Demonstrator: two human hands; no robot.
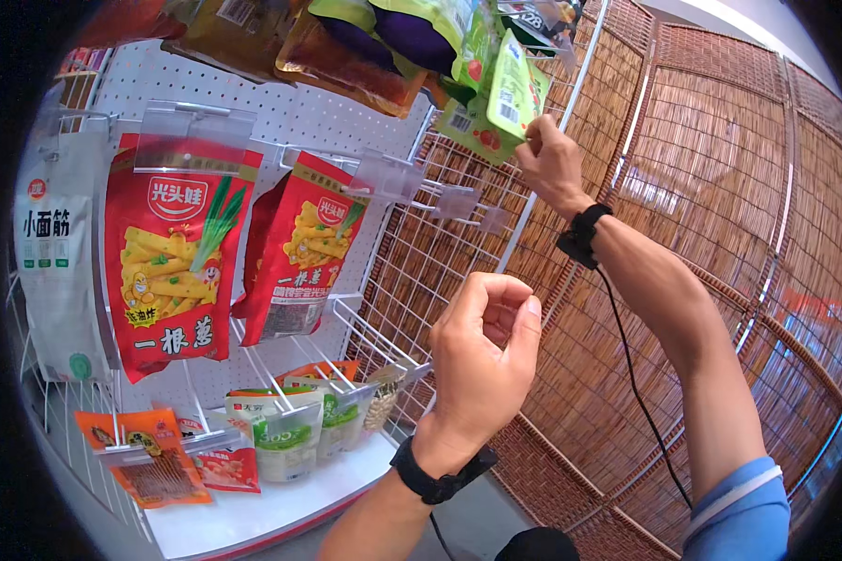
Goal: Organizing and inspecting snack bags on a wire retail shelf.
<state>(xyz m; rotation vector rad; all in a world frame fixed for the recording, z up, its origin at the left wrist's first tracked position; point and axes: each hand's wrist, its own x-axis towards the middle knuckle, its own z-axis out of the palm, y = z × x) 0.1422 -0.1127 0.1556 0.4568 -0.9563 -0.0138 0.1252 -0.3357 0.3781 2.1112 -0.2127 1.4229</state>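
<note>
My right hand (553, 161) is raised at the upper right, its fingertips pinched on the lower corner of a light green snack packet (511, 88). The packet hangs tilted among other green pouches on the rack, and its printed back with a barcode faces me. Lower down, in front of the wire side grid, is my left hand (488, 350). Its fingers are loosely curled, with a gap to the thumb and nothing seen inside. Both wrists wear black straps with a cable.
Red snack bags (175, 259) hang from hooks with clear price holders (389, 175) to the left. Smaller pouches (288, 435) hang over the white bottom shelf (252, 522). A wire grid (421, 231) edges the rack; a woven reed screen (695, 175) stands at right.
</note>
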